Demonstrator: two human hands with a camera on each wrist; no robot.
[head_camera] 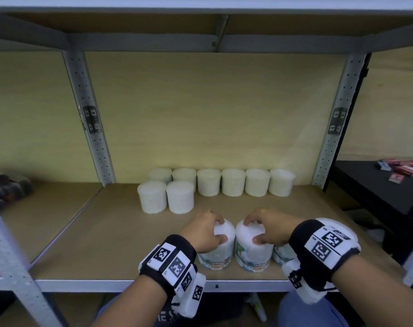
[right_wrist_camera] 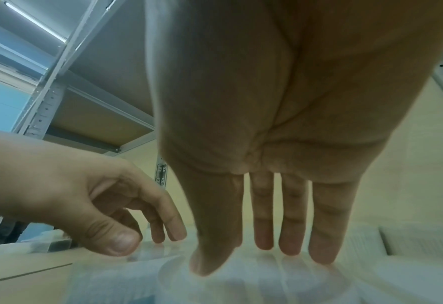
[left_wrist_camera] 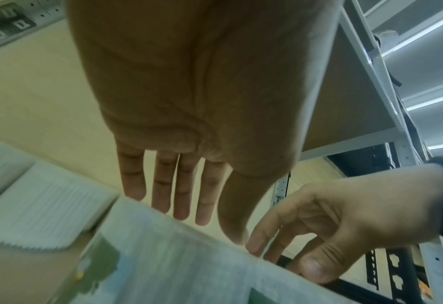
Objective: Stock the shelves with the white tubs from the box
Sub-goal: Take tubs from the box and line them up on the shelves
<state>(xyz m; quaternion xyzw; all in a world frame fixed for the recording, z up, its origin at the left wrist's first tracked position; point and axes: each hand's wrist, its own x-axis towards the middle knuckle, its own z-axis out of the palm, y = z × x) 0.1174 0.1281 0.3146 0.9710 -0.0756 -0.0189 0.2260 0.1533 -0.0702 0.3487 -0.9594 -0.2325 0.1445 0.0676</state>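
With eight tubs (head_camera: pixel 220 185) already ranked at the back of the shelf (head_camera: pixel 106 232), left hand (head_camera: pixel 202 232) and right hand (head_camera: pixel 269 228) each grip a front tub by its lid; a third waits alongside, box unseen.

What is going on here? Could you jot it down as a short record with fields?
Setting: metal shelf with a wooden board
Left hand: grips the lid of the left tub
Right hand: grips the lid of the middle tub
Third tub: beside them, partly hidden by the wrist
Already stocked: eight tubs at the back, in two rows
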